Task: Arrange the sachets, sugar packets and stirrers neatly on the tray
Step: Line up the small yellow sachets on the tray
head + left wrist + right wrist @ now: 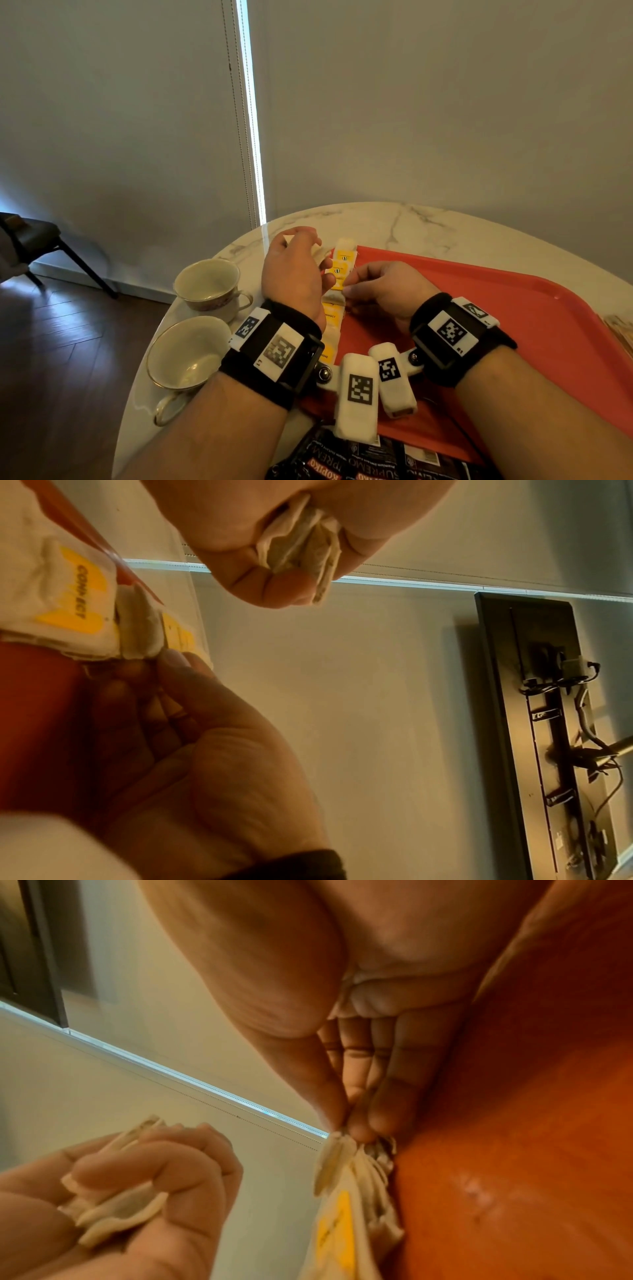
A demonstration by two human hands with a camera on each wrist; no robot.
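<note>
A red tray [479,308] lies on the marble table. Several white sachets with yellow labels [337,270] lie in a row along the tray's left edge. My right hand [349,289] pinches the end of one of these sachets [337,1153] between thumb and fingers, down at the tray. My left hand [308,253] hovers just left of the row, its fingers curled round a small bunch of white sachets [301,534]. The bunch [120,1213] also shows in the right wrist view. The labelled sachets [75,599] overlap each other.
Two empty teacups [205,284] [186,353] stand left of the tray near the table edge. Black coffee sachets [359,462] lie at the tray's near edge. Pale packets [620,329] show at the far right. A chair [34,236] stands on the floor to the left.
</note>
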